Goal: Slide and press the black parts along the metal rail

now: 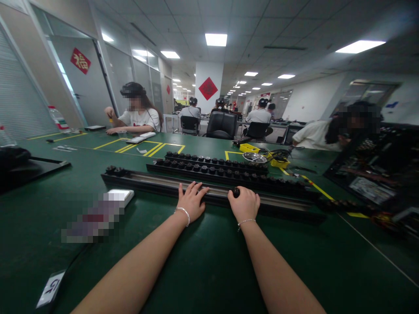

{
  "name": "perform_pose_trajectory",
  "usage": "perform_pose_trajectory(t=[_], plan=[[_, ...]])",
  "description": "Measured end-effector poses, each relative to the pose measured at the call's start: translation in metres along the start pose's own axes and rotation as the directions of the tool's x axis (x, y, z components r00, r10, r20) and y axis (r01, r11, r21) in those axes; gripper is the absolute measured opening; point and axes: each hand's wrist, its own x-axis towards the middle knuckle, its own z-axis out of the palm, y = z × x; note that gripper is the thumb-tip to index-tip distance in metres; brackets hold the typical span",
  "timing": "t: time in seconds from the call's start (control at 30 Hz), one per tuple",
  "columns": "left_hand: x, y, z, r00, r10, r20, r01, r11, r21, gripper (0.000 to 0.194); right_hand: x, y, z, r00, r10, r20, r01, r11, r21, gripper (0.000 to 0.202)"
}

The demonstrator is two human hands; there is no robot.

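Right hand (245,204) closed about a small black knob (236,192) at the near black rail (150,182), right of its middle; left hand (192,203), fingers spread apart, at the same rail. The rail lies across the green bench (209,279), just before two rails bearing rows of knobs (216,172).
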Motion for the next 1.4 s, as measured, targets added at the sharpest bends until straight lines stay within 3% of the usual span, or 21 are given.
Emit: perform_pose_trajectory(t=[0.77,1.4], plan=[[0.001,0.001,-0.001,1.000,0.010,0.014,-0.010,1.000,0.014,0.054,0.005,0.010,-0.009,0.999,0.015,0.039,-0.012,0.997,-0.071,0.038],[0.001,-0.001,-0.001,1.000,0.012,0.021,-0.012,1.000,0.001,0.048,0.005,0.013,-0.009,0.998,0.037,0.048,-0.035,0.999,-0.036,0.039]])
